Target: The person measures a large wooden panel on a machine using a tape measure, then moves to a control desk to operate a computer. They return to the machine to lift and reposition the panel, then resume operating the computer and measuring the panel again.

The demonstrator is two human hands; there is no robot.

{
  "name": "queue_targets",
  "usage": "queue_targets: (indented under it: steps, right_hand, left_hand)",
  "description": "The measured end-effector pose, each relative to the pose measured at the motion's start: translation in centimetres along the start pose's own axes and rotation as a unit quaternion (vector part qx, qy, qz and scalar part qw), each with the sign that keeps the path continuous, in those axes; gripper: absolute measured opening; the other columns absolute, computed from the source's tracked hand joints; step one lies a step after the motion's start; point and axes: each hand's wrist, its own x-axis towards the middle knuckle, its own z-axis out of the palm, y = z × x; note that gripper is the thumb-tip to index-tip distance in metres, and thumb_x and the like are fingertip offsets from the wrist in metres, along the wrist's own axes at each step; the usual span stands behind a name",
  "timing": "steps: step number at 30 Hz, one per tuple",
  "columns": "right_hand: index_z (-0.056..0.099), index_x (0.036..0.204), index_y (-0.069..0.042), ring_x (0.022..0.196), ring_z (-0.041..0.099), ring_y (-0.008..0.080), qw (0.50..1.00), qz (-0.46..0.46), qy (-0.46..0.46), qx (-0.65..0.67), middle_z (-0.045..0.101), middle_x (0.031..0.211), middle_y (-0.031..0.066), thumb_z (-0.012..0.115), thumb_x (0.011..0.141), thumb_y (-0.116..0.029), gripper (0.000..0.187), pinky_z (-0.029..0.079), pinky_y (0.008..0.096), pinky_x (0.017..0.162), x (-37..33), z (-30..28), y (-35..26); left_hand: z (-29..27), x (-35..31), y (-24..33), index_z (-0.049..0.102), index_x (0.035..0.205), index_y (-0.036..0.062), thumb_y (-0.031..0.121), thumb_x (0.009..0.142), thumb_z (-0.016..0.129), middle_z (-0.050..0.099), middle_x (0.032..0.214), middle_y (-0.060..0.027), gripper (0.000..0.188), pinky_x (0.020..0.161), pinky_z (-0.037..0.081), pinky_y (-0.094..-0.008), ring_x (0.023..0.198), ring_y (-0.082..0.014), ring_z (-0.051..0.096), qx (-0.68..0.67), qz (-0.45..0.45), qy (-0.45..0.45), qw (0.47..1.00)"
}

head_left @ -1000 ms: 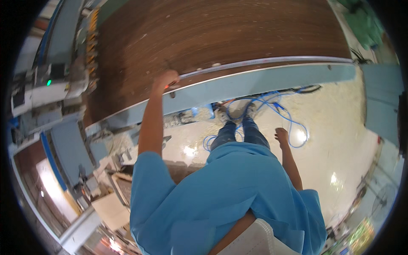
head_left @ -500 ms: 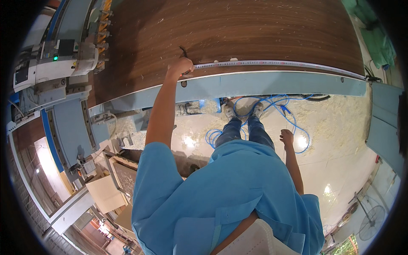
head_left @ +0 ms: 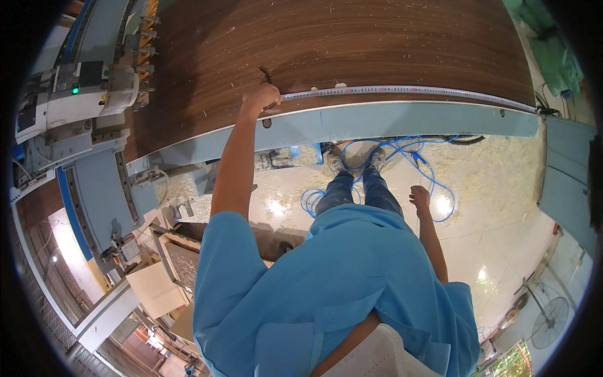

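My left hand [head_left: 260,97] is closed around a tape measure, with a dark strap or loop sticking out past the knuckles. Its pulled-out blade [head_left: 389,92] runs right from the hand along the near edge of a brown wood-grain board [head_left: 326,44]. The blade's far end reaches the board's right edge. Down at my side over the floor hangs my right hand [head_left: 421,196], its fingers loosely bent and apart. Nothing shows in it.
A light blue machine bed edge [head_left: 377,119] borders the board. At left stands a machine head [head_left: 88,94] with a green light. Blue hose [head_left: 433,169] coils around my feet on the dusty floor. A fan [head_left: 549,320] stands at lower right; wood chips dot the board.
The whole view has shifted slightly. My left hand keeps its grip on the tape measure at nearly the same spot on the board, and my right hand still hangs down.
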Motion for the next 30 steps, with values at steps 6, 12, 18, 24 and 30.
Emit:
queue_targets:
  steps: [6,12,18,24,30]
  right_hand:
    - [0.070,0.114,-0.004,0.080,0.070,0.0178,1.000,-0.008,-0.001,0.011,0.071,0.097,0.0085,0.065,0.092,-0.028,0.033,0.057,0.0330,0.066,0.1,0.0,-0.3]
    - [0.070,0.115,-0.004,0.081,0.070,0.0177,1.000,0.004,0.004,0.004,0.071,0.096,0.0076,0.065,0.091,-0.028,0.034,0.057,0.0329,0.066,-0.3,0.1,-0.2]
    - [0.070,0.114,-0.005,0.080,0.069,0.0167,1.000,0.008,0.003,0.010,0.070,0.093,0.0065,0.066,0.091,-0.028,0.034,0.056,0.0320,0.066,-0.5,0.1,-0.3]
    - [0.070,0.112,-0.007,0.079,0.068,0.0162,1.000,0.003,-0.001,0.011,0.068,0.092,0.0047,0.067,0.091,-0.029,0.030,0.056,0.0317,0.068,-0.1,0.1,-0.1]
    - [0.071,0.112,-0.005,0.078,0.069,0.0161,1.000,0.002,0.002,0.020,0.070,0.093,0.0060,0.066,0.092,-0.027,0.030,0.056,0.0317,0.065,-0.3,0.0,0.3]
  left_hand:
    - [0.5,1.1,-0.9,0.079,0.092,0.0227,0.031,0.073,0.067,0.075,0.094,-0.0007,0.024,0.079,0.054,-0.0397,0.089,-0.0213,0.071,-0.030,0.010,-0.014,0.999]
    - [0.5,1.0,-0.7,0.078,0.090,0.0216,0.030,0.073,0.066,0.074,0.091,-0.0006,0.022,0.077,0.054,-0.0388,0.084,-0.0206,0.070,-0.012,0.020,0.003,1.000]
    - [-0.4,-0.6,0.3,0.079,0.093,0.0223,0.030,0.073,0.067,0.076,0.100,-0.0001,0.024,0.082,0.054,-0.0413,0.093,-0.0225,0.072,-0.024,-0.005,0.008,1.000]
    - [-0.1,0.0,0.0,0.080,0.096,0.0241,0.031,0.074,0.067,0.076,0.106,0.0003,0.027,0.084,0.054,-0.0408,0.098,-0.0221,0.072,-0.007,-0.007,0.005,1.000]
    - [0.2,0.8,-0.5,0.079,0.096,0.0244,0.031,0.074,0.067,0.076,0.105,0.0016,0.026,0.083,0.054,-0.0399,0.095,-0.0208,0.071,-0.024,0.001,-0.007,1.000]
